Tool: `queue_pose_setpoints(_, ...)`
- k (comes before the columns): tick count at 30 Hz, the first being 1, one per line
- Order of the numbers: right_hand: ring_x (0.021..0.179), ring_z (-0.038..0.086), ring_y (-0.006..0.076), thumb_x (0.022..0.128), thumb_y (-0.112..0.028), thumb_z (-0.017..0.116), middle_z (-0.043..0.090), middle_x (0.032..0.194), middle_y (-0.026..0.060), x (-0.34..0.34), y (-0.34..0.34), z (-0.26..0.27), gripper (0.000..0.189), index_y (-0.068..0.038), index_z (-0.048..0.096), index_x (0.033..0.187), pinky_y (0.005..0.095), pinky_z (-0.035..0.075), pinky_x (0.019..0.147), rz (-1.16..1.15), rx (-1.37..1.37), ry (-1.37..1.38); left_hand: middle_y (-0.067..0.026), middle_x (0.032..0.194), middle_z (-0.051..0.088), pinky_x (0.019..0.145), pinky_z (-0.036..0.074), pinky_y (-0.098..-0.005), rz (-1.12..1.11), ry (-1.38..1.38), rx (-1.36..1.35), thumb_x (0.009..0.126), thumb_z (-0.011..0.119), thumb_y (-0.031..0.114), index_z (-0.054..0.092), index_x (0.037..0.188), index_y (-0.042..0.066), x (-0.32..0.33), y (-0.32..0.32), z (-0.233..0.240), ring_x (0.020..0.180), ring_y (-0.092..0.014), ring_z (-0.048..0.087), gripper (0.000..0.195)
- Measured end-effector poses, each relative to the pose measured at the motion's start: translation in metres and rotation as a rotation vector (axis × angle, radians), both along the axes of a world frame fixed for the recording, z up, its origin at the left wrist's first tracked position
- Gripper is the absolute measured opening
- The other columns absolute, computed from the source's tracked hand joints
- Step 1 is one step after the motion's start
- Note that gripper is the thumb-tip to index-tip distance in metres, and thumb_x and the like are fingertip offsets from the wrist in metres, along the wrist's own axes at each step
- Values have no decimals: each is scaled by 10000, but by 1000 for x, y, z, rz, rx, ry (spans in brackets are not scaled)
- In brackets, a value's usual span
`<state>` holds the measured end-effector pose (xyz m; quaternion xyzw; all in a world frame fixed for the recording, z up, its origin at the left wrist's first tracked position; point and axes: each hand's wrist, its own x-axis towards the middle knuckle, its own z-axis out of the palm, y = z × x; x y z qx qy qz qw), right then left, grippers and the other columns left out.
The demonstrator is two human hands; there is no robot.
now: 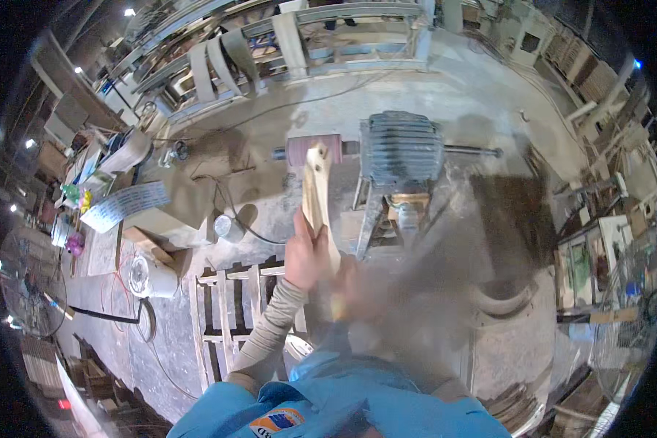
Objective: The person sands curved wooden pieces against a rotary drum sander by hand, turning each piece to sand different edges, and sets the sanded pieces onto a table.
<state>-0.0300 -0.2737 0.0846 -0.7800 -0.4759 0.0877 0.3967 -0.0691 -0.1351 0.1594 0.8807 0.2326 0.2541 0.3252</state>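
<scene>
My left hand grips a pale, shaped wooden piece around its middle. Two dark holes show near the far end of the wood. That end overlaps a reddish sanding drum in view; whether they touch cannot be told. The drum sits on the shaft of a blue ribbed electric motor, which stands on a metal frame. Closer to my body, my right hand is around the lower part of the wood. A grey blur hides much of that hand and forearm.
A slatted wooden pallet lies at front left, with a white bucket beyond it. A cable crosses the floor to the left. Fan guards stand at the right. Belts hang on a machine frame behind.
</scene>
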Motion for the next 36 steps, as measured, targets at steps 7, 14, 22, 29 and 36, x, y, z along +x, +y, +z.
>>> queue_pose_setpoints(7,779,487,369,883,-178,579,489,881,209,39,110,-64,347,3,409,1126,436,413,718,-16,173,438,-224,652,594,517,461,-487,89,55,232,859,549,199,232,1362,-21,57,103,-28,569,-406,581,634)
queue_pose_setpoints(14,813,506,321,957,-299,462,539,938,217,101,202,-116,342,16,436,1087,411,413,738,0,445,712,-180,607,606,500,480,-461,115,285,413,853,515,267,131,1450,86,138,161,-47,537,-356,600,733)
queue_pose_setpoints(22,858,456,246,998,-321,349,468,955,106,154,260,-176,327,-29,383,1141,385,399,807,-200,280,304,-155,631,629,516,499,-451,136,316,511,866,484,246,157,1431,39,195,190,-72,549,-329,618,685)
queue_pose_setpoints(29,980,494,474,947,-455,395,523,1050,276,141,243,-163,524,37,397,1129,479,405,832,-129,470,371,-157,603,619,487,495,-445,138,274,499,872,483,249,151,1438,53,185,180,-80,510,-337,606,685)
queue_pose_setpoints(36,1082,448,485,941,-479,390,471,1164,310,113,216,-149,625,62,345,1252,479,382,886,-196,215,524,-155,579,608,475,486,-445,130,229,482,871,491,251,132,1445,60,162,161,-83,505,-333,603,703)
